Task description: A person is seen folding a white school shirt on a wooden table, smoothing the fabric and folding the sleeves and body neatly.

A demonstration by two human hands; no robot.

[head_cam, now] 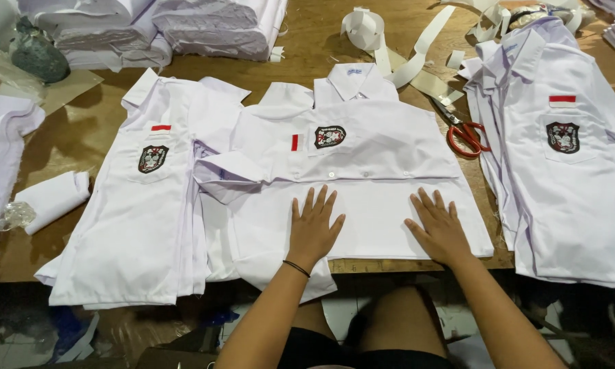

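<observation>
Head view: your left hand (314,229) and right hand (438,229) lie open and flat, gripping nothing, pressing the folded white shirt (362,147). Smoothing step, I'd say; next needs an even fold.

We see a big brown wooden table (321,41) that fills most of the view. Its front edge runs across near the bottom. Under it the floor (20,342) is dark and shadowy. The light on top is soft and even.
</observation>
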